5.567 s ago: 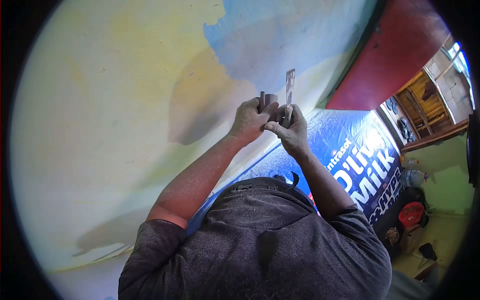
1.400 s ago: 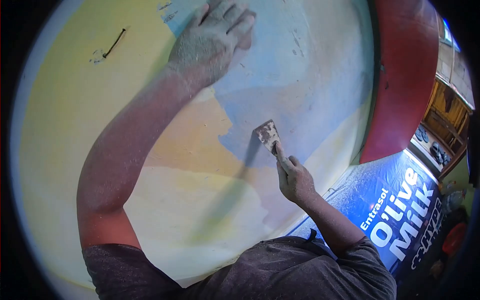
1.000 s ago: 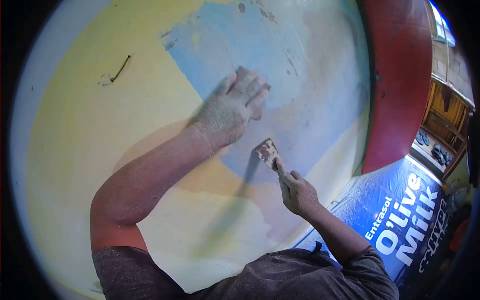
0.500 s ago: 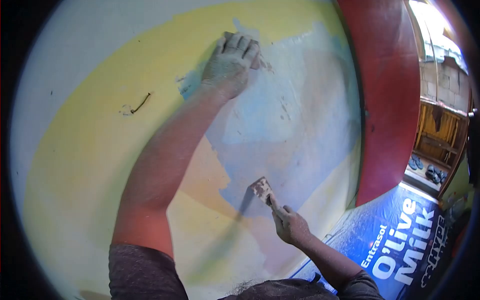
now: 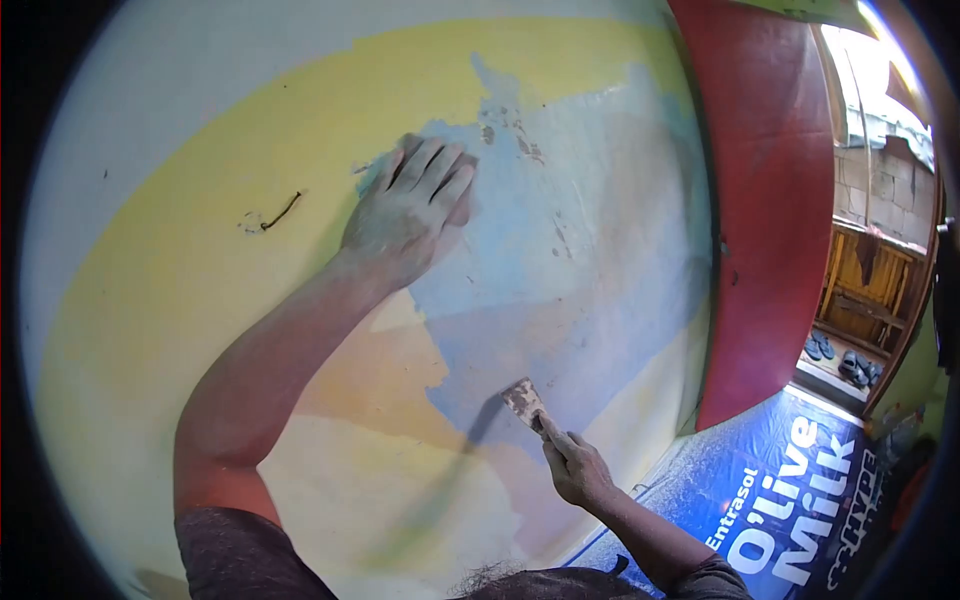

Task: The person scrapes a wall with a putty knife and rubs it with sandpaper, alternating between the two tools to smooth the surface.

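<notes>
My left hand [image 5: 410, 205], covered in pale dust, presses a brown piece of sandpaper [image 5: 462, 172] flat on the painted wall [image 5: 200, 300]. Its fingers lie over the sheet, and only the edges show round them. Beneath and beside it is a light blue patch [image 5: 510, 230] with small chipped spots. Lower right, my right hand [image 5: 580, 468] grips a putty knife [image 5: 524, 400] by its handle. The blade is smeared with whitish residue and points up and left, its shadow falling on the wall.
A bent nail [image 5: 282, 212] sticks out of the yellow area at left. A dark red panel [image 5: 770, 200] borders the wall on the right. Below it lies a blue printed banner [image 5: 690, 510] dusted with white powder. Beyond, shoes [image 5: 858, 368] rest at a doorway.
My left hand has slid the sandpaper down and left across the wall, uncovering chipped spots near the top. My right hand with the putty knife stays nearly in place; the view has shifted slightly.
</notes>
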